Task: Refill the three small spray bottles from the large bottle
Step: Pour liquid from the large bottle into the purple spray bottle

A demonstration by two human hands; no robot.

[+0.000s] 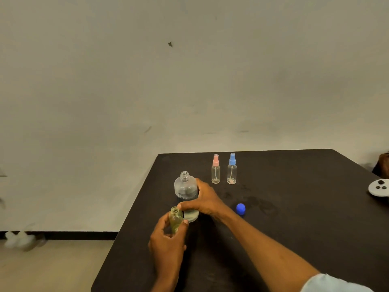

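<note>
Our right hand (205,200) wraps around the big bottle (185,186), which stands straight up. Our left hand (168,243) grips the small bottle (175,221), mouth up, just in front of it.

white disc (379,187): cut off at right edge
pale floor shapes (19,240): lower left, blurred
large bottle (185,186): middle hidden by right hand (205,202); label unreadable
</note>
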